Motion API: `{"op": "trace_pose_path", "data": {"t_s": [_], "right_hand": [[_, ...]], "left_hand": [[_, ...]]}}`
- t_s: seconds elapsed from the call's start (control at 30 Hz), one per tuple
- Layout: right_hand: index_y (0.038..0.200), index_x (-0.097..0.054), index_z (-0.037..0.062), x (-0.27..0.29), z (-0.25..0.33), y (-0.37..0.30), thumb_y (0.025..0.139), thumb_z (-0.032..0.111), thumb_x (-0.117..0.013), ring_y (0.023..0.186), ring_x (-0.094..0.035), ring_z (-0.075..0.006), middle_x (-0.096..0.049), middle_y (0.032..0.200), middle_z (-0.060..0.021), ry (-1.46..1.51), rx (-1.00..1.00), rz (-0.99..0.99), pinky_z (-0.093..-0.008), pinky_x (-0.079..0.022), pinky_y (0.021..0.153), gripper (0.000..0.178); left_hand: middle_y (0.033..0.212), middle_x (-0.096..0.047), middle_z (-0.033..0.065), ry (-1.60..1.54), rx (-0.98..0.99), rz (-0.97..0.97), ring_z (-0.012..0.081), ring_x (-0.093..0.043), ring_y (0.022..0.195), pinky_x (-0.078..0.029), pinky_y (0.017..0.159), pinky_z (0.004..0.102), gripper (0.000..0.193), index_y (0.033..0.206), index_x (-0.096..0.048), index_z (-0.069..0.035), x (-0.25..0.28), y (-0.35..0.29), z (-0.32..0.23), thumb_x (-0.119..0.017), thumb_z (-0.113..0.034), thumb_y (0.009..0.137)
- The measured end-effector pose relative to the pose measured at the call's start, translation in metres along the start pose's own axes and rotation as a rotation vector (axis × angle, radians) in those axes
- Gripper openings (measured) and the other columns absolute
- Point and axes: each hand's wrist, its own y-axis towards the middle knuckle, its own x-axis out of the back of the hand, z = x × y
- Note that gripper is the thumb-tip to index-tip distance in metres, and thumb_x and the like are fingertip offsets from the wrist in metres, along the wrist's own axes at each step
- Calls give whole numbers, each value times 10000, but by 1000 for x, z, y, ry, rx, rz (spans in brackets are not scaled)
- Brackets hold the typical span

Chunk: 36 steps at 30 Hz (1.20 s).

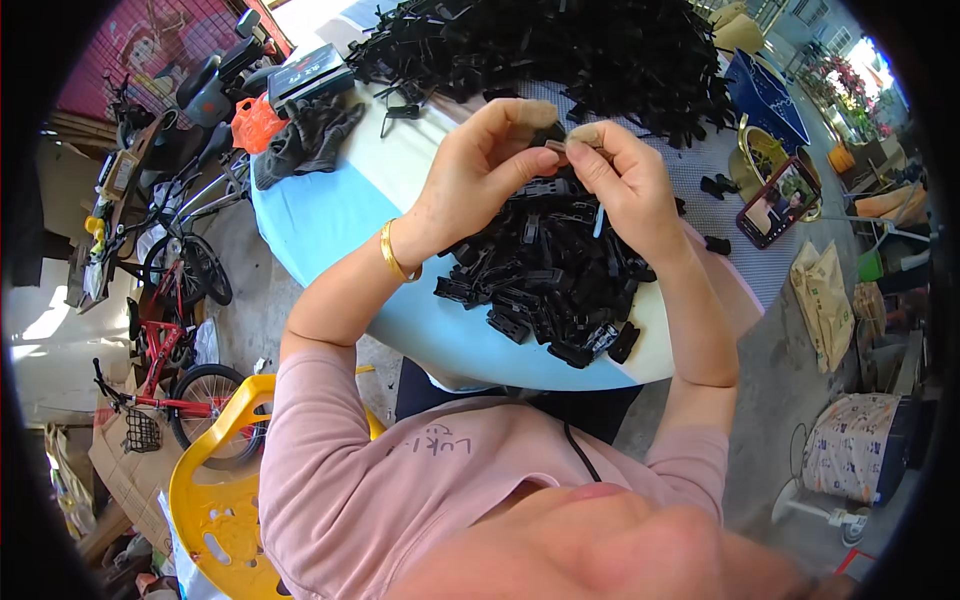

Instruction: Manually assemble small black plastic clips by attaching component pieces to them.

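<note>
Over the table, my left hand (490,160) and my right hand (625,175) meet fingertip to fingertip. Between them is a small black plastic part (549,134), mostly covered by the fingers. My left thumb and forefinger close round it, and my right thumb and forefinger pinch at its other side. Tan coverings sit on some fingertips. Right below the hands lies a heap of black plastic clip-like pieces (545,270). Beyond them spreads a much larger pile of black pieces (540,50). A short light-blue strip (599,221) shows beside my right wrist.
The round table (310,215) has a pale blue and cream cover. A phone (777,203) leans near a gold-coloured bowl (752,150) at the right, with a blue crate (765,97) behind. Dark cloth (310,140) and a box (308,74) lie left. A yellow chair (215,480) stands beside me.
</note>
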Motion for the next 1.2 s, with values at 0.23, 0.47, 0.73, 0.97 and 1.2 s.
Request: {"op": "trace_pose_path", "data": {"t_s": [0.23, 0.47, 0.73, 0.97, 1.2], "right_hand": [[873, -569, 0, 1, 7, 0, 889, 105, -520, 572, -394, -28, -461, 634, 40, -114, -31, 37, -176, -326, 509, 117], [865, -574, -6, -4, 5, -2, 885, 95, -517, 560, -400, -26, -470, 625, 41, -59, -95, 50, -171, -329, 503, 118], [924, -611, -6, 27, -7, 17, 835, 136, -607, 645, -495, -40, -565, 715, 25, -189, -87, 166, -186, -407, 585, 168], [979, -644, 59, 128, -102, 33, 732, 229, -615, 855, -627, -309, -645, 887, -190, -920, -205, -492, -368, -489, 760, 301], [977, -637, 78, 150, -154, 31, 746, 204, -540, 875, -602, -361, -627, 910, -211, -1251, -454, -532, -440, -471, 776, 280]], "left_hand": [[966, -592, 66, 96, -153, -51, 94, -579, 857, -495, 758, 231, 281, 1065, -501, 45, -6, -5, 7, -609, 17, 807], [865, -634, 106, 490, -284, -167, 181, -630, 793, -495, 676, 259, 184, 875, -591, 14, -3, -9, 9, -688, -6, 720], [882, -628, 122, 713, -351, -85, 240, -625, 777, -495, 673, 285, 244, 916, -590, -10, -4, 0, 2, -698, -24, 699], [946, -630, 101, 749, -295, 245, 288, -583, 957, -464, 834, 327, 244, 940, -595, -19, -1, 6, 9, -685, -63, 717], [956, -632, 100, 722, -316, 372, 310, -544, 1022, -436, 886, 377, 211, 909, -619, -27, -4, 4, 11, -676, -141, 741]]}}
